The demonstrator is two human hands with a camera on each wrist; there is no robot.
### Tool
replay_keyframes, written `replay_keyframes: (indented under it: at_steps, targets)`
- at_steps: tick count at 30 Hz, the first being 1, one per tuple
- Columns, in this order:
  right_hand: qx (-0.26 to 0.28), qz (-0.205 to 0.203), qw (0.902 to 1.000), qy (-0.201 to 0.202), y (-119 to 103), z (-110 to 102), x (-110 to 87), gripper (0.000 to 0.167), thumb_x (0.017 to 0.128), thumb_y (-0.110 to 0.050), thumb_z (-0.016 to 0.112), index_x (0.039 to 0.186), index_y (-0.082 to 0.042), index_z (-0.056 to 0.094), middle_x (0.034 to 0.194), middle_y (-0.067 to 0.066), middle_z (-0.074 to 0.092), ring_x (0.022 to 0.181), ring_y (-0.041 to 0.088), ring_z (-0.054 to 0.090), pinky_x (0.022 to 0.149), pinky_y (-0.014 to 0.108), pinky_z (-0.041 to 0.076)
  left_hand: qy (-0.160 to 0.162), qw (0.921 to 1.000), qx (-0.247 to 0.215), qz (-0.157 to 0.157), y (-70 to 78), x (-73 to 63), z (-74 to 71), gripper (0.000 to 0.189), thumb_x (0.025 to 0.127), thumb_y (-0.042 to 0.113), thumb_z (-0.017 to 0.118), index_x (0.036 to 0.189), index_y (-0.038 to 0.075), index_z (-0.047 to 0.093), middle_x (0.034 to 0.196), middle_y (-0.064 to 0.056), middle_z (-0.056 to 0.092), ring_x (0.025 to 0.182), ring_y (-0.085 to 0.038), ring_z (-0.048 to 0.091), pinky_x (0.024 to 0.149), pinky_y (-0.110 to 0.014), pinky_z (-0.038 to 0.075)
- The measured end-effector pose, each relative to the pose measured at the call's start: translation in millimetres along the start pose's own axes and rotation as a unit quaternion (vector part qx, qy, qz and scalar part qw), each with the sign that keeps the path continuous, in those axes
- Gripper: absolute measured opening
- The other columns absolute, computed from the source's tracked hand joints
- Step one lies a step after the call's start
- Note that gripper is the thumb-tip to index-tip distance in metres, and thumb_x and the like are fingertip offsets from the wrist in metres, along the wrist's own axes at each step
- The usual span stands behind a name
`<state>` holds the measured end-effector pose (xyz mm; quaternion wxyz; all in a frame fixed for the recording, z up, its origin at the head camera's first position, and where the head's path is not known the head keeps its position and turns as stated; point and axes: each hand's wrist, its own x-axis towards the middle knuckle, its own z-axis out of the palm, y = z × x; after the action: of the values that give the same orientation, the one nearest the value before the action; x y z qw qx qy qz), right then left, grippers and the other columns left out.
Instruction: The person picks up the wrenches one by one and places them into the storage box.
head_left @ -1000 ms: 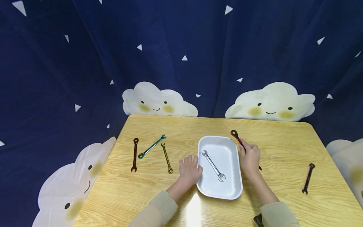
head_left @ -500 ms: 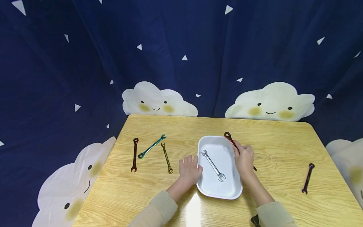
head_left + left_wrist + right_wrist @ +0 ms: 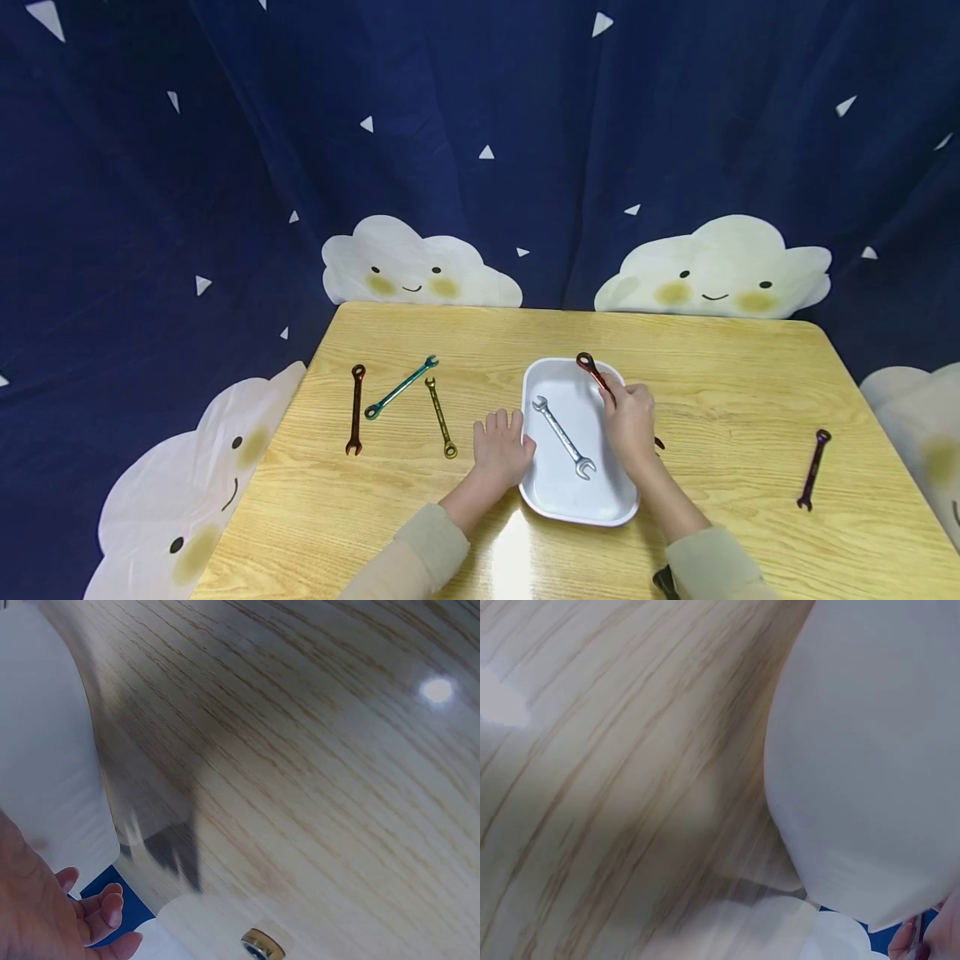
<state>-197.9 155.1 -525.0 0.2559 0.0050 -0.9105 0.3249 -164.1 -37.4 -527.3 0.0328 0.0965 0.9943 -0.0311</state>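
My right hand (image 3: 630,421) grips a dark red wrench (image 3: 595,375) over the right side of a white tray (image 3: 579,512). The wrench's ring end points to the far side, and its other end sticks out behind the hand. In the right wrist view only a few fingers (image 3: 901,941) appear at the lower corner. A silver wrench (image 3: 564,437) lies inside the tray. At the tray's left rim rests my left hand (image 3: 501,450), its fingers extended; in the left wrist view its fingers (image 3: 101,915) look loosely bent beside the tray wall.
On the table's left lie another dark red wrench (image 3: 356,410), a teal wrench (image 3: 401,388) and a yellow-gold wrench (image 3: 441,418). A purple wrench (image 3: 813,471) lies far right. Behind the wooden table (image 3: 720,367) hangs a dark blue curtain (image 3: 450,100) with clouds.
My right hand has moved left with the dark red wrench, from beside the tray's right rim to over the tray. The left hand has stayed at the left rim.
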Motion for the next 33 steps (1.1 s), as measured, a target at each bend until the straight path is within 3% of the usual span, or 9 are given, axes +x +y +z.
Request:
replay_keyframes:
  at_steps: [8,19,33]
  targets:
    - [0.005,-0.030,0.9995,-0.002,-8.2,6.2,-1.8,0.024,0.080,-0.007,0.066,0.104,-0.002,0.067,0.073,0.023,0.053,0.069,0.037,0.048,0.066,0.047,0.035,0.000,1.0000,0.006,0.001,-0.1,0.7,0.3,0.032,0.091,0.037,0.035,0.109,0.011,0.040,0.099,-0.009,0.044,0.092,-0.024,0.045,0.077,-0.039,0.036]
    - [-0.007,-0.024,0.9991,-0.033,-16.4,17.3,-5.1,0.027,0.081,-0.008,0.065,0.108,-0.005,0.066,0.077,0.022,0.052,0.072,0.035,0.048,0.068,0.047,0.035,0.002,1.0000,0.001,-0.001,-0.5,0.8,-1.5,0.032,0.091,0.038,0.037,0.109,0.011,0.040,0.099,-0.009,0.045,0.092,-0.024,0.045,0.077,-0.039,0.036]
    - [-0.023,-0.025,0.9982,-0.049,-24.6,32.6,-13.6,0.026,0.079,-0.007,0.067,0.105,-0.007,0.068,0.075,0.020,0.053,0.068,0.033,0.048,0.061,0.044,0.036,0.013,0.9999,0.002,0.000,-0.1,-0.3,0.9,0.032,0.090,0.038,0.038,0.108,0.011,0.041,0.098,-0.009,0.045,0.090,-0.024,0.046,0.075,-0.039,0.036]
